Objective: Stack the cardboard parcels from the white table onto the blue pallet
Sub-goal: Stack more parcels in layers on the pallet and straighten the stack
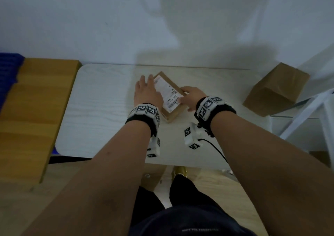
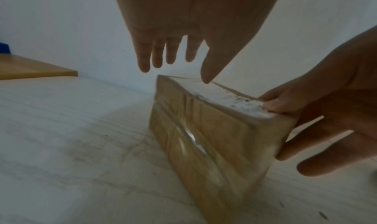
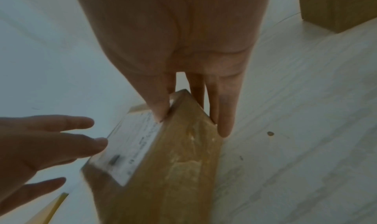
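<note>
A small cardboard parcel point(image 1: 170, 95) with a white label on top lies in the middle of the white table point(image 1: 101, 109). My right hand point(image 1: 188, 98) grips its right end, thumb point(image 3: 161, 111) on the label and fingers point(image 3: 224, 122) down the far side. My left hand point(image 1: 149, 84) is open with straight fingers point(image 2: 157, 58) over the parcel's left edge; whether it touches is unclear. A larger cardboard parcel point(image 1: 276, 89) stands at the table's right end. A strip of the blue pallet point(image 1: 9, 69) shows at the far left.
A wooden board point(image 1: 36, 109) lies left of the table, between it and the pallet. A white wall runs right behind the table. A white metal frame point(image 1: 307, 112) stands at the right. My legs are below the table's near edge.
</note>
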A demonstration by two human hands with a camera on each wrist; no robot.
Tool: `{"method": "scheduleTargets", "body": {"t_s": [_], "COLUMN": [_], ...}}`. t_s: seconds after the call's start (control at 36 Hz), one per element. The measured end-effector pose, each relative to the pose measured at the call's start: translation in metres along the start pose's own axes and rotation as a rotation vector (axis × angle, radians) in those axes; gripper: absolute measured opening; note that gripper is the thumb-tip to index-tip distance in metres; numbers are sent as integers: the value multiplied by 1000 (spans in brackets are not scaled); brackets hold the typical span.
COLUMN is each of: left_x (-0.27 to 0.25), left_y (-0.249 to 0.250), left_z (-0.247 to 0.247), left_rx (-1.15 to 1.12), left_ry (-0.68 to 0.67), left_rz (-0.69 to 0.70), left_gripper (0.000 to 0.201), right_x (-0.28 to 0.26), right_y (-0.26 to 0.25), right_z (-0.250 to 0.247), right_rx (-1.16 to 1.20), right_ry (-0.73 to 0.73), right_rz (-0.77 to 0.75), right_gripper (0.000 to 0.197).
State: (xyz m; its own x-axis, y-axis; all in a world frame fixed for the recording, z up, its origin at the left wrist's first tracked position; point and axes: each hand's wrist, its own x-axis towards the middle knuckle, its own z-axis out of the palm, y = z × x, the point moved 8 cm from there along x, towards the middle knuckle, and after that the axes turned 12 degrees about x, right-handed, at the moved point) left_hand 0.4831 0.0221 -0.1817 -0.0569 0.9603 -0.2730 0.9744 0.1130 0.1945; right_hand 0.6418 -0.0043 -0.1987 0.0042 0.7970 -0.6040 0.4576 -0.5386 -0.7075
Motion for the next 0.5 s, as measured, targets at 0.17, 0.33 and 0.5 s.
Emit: {"method": "scheduleTargets", "body": {"t_s": [0.17,0.33,0.5], "left_x": [-1,-15,-28], "left_y": [-17,-51,-87], "left_z": [9,4,10], "left_rx": [206,275,139], "left_ry": [-110,-53,-170], "left_rz": [123,-38,-280], "left_gripper": [60,52,60], "right_x": [3,4,-3], "right_y": [-17,-11,-6], "right_z": [23,24,39], "right_rx": [-68,-17,-14], "right_ry": [-18,158,115], "right_rz": [-58,16,107], "right_gripper": [50,59,71]}}
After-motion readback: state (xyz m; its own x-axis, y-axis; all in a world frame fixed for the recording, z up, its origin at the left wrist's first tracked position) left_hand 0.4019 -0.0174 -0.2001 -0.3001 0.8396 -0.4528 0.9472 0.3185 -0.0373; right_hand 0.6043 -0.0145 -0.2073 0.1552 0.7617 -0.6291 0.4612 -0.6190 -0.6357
